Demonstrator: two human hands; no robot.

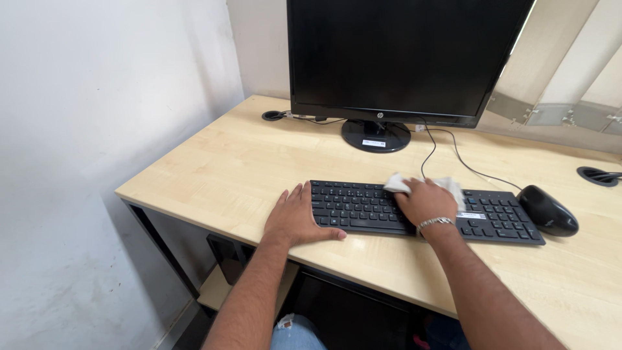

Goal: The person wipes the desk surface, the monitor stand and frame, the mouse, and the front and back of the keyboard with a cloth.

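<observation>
A black keyboard (363, 204) lies on a light wooden desk (227, 168) in front of a dark monitor (395, 58). My left hand (298, 217) rests flat on the desk, fingers together, its thumb along the keyboard's left front corner. My right hand (426, 201), with a metal bracelet at the wrist, presses a crumpled white cloth (447, 185) onto the middle of the keys. The cloth sticks out past my fingers on both sides.
A black mouse (547, 210) sits just right of the keyboard. Cables run from the monitor stand (376, 136) across the desk. Round cable holes are at the back left (273, 115) and far right (599, 175). A white wall borders the left side.
</observation>
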